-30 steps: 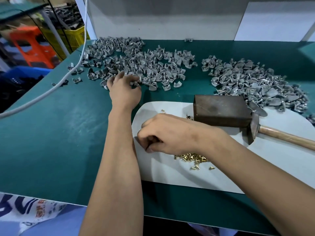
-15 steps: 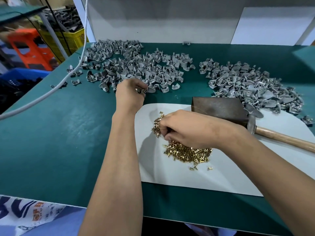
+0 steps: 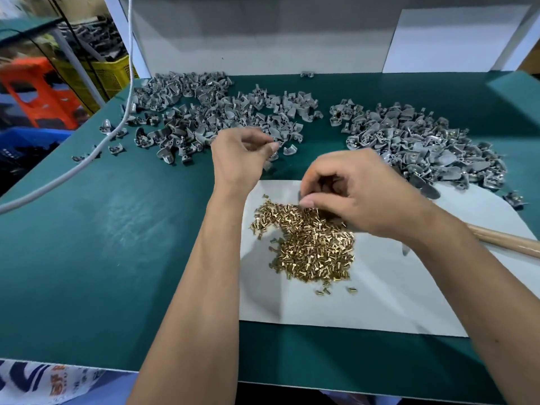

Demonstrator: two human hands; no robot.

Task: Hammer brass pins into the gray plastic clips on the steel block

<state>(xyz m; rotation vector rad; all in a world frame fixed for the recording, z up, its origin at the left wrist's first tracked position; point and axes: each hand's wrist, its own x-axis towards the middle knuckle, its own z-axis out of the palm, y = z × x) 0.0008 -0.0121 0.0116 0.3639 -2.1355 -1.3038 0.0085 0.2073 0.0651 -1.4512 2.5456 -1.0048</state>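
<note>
The left hand (image 3: 239, 159) hangs over the near edge of the left pile of gray clips (image 3: 210, 112), its fingers curled with thumb and fingertips drawn together; something gray seems to sit under the fingertips, but whether it is pinched there cannot be told. The right hand (image 3: 359, 197) hovers over the far edge of the heap of brass pins (image 3: 312, 247), fingers curled and thumb meeting the forefinger in a pinch; any pin between them is too small to make out. The two hands are near each other but apart.

The pins lie in a loose heap on a white sheet (image 3: 394, 302) spread on the green counter (image 3: 102, 244), with a few strays just beside the heap's near edge. A second pile of gray clips (image 3: 423, 147) lies to the right, reaching the sheet's far corner; some clips there show a glint of brass. The steel block is hidden behind the right hand. A wooden handle (image 3: 508, 242) lies on the sheet and runs out from behind the right wrist toward the right edge.

A gray cable (image 3: 87, 159) crosses the counter's left corner. Beyond the counter on the left stand an orange stool (image 3: 38, 92), a yellow crate (image 3: 105, 71) and a blue bin (image 3: 26, 141). A white board (image 3: 263, 39) backs the counter.
</note>
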